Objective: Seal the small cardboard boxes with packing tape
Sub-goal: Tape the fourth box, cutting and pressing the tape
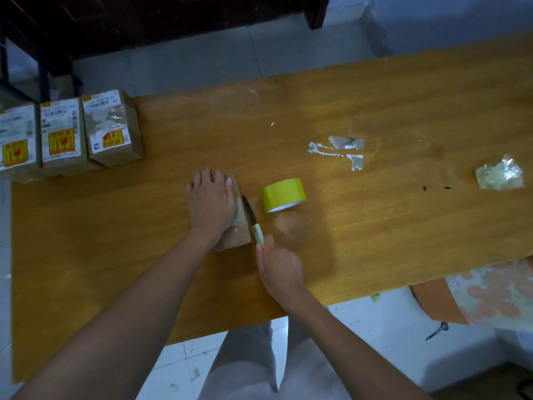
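Small cardboard box (pixel 236 226) on wooden surface (pixel 375 226), held flat, knife at its right edge.

Left hand (pixel 210 203): spread, palm pressing the box top. Right hand (pixel 278 269): fingers curled round the pale handle of a knife (pixel 253 219), dark blade lying along the box's right side. Yellow tape roll (pixel 284 194): just right of the box. Three labelled boxes (pixel 66 134): well left of it, farther back. Tape scraps (pixel 340 150) and crumpled film (pixel 499 176): far right.
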